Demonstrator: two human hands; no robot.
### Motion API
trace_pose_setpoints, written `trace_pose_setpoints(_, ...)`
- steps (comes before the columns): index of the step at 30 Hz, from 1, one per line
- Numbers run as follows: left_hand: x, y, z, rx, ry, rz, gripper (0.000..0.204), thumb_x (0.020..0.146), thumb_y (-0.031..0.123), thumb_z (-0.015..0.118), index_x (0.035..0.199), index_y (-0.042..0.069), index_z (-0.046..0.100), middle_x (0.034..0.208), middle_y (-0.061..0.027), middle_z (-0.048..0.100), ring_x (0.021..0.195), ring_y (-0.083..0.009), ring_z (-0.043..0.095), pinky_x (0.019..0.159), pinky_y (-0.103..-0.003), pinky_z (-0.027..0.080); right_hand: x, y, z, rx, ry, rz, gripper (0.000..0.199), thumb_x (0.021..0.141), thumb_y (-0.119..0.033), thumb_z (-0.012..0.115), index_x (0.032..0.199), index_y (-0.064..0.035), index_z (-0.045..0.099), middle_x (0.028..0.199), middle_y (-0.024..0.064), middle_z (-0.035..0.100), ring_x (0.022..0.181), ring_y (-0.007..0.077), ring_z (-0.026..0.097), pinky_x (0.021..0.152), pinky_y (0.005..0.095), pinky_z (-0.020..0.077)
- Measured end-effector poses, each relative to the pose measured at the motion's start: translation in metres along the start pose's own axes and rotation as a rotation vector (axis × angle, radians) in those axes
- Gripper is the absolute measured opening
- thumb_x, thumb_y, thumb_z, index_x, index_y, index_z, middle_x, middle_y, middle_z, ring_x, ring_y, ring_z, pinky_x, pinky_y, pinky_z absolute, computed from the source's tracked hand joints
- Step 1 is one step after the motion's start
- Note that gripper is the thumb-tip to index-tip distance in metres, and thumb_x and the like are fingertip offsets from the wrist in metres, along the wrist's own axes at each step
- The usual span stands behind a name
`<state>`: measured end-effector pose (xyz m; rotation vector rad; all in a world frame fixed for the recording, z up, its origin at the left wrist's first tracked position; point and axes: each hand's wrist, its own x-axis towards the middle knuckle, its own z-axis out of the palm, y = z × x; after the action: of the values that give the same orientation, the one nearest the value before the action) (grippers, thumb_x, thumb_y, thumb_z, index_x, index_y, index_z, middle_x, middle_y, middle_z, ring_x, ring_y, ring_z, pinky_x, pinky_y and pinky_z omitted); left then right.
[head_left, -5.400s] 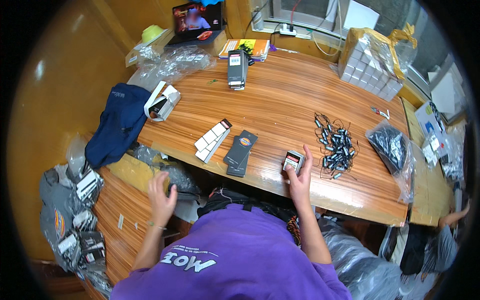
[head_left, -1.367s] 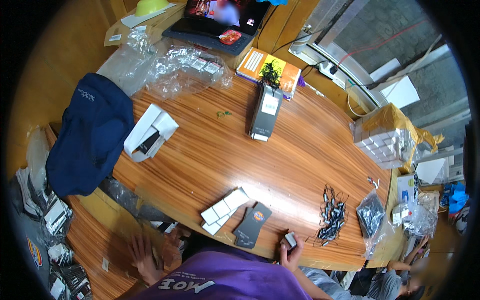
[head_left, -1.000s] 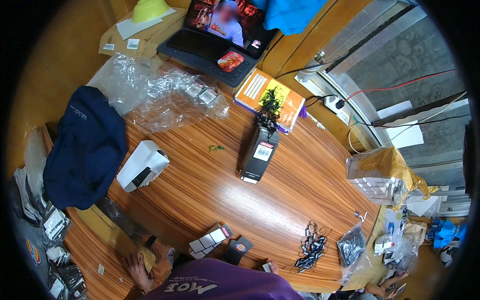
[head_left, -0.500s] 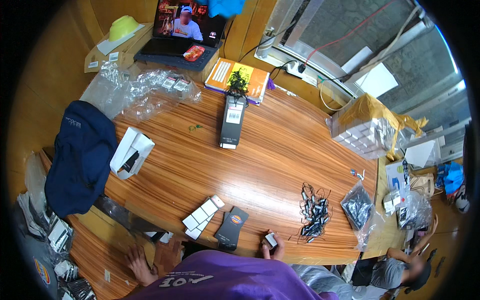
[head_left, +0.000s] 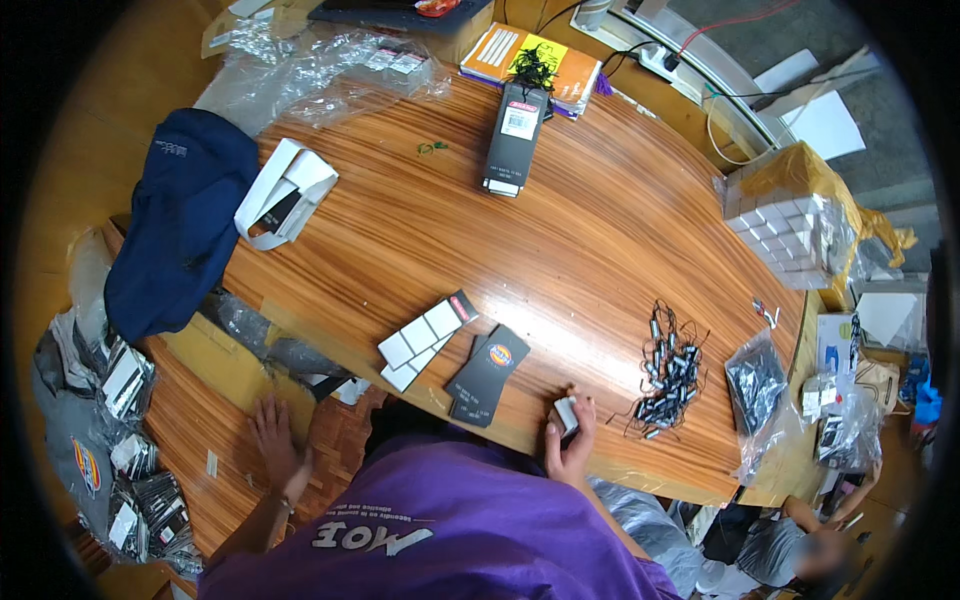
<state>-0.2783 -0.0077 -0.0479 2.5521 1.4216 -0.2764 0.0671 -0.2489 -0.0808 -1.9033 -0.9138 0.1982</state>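
Observation:
My right hand [head_left: 572,447] is closed around a small white-and-grey block [head_left: 566,414], perhaps a stack of little cards, at the table's near edge. Its exact kind is hard to make out. Just left of that hand lie dark grey hang tags [head_left: 487,378] with an oval logo, overlapping one another. Beside them are tags with white blank panels [head_left: 425,338]. A tangle of black strings with small dark ends [head_left: 668,375] sits to the right. My left hand [head_left: 277,445], fingers spread and holding nothing, rests at a lower wooden surface on the left.
Farther back stands a stack of dark tags with black strings [head_left: 510,140], before orange notebooks [head_left: 555,65]. A white paper box [head_left: 285,195] and navy cloth [head_left: 180,220] lie left. Bagged white boxes [head_left: 790,220] and a plastic bag [head_left: 757,385] are right. Another person [head_left: 785,545] sits lower right.
My view has tipped down toward me, so the table's things appear higher and the laptop screen has left the picture. Both hands keep roughly their places, the right still holding the small block.

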Motion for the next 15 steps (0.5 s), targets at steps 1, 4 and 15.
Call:
trace_pose_setpoints(1,0.001,0.002,-0.003,0.011,-0.042,-0.027,0.082,0.068,0.012,0.063,0.140,0.002,0.024,0.149,-0.0194,0.017,0.140,-0.0396,0.006,0.111,-0.056,0.003,-0.001,0.001,-0.002,-0.029,-0.019,-0.019,0.051,0.082,-0.001,0.058,0.128,-0.0071,0.037,0.127,0.0238,0.048,0.121,0.0373,0.046,0.106,0.0527,0.0223)
trace_pose_setpoints(4,0.001,-0.007,0.009,0.035,0.008,0.007,0.075,0.071,0.015,0.061,0.137,-0.001,0.030,0.147,-0.0234,0.021,0.139,-0.0422,0.010,0.111,-0.058,0.006,-0.014,0.008,0.005,0.094,0.094,0.010,0.049,0.081,-0.001,0.058,0.125,-0.0092,0.040,0.122,0.0234,0.052,0.118,0.0353,0.050,0.108,0.0554,0.0170)
trace_pose_setpoints(15,0.001,0.000,0.004,0.021,0.000,-0.069,0.071,0.064,0.018,0.057,0.129,-0.006,0.039,0.142,-0.0279,0.029,0.134,-0.0475,0.019,0.108,-0.062,0.011,-0.024,0.011,0.005,0.042,0.193,0.043,0.050,0.085,-0.015,0.061,0.127,-0.0090,0.033,0.115,0.0240,0.056,0.109,0.0335,0.056,0.104,0.0540,0.0257)
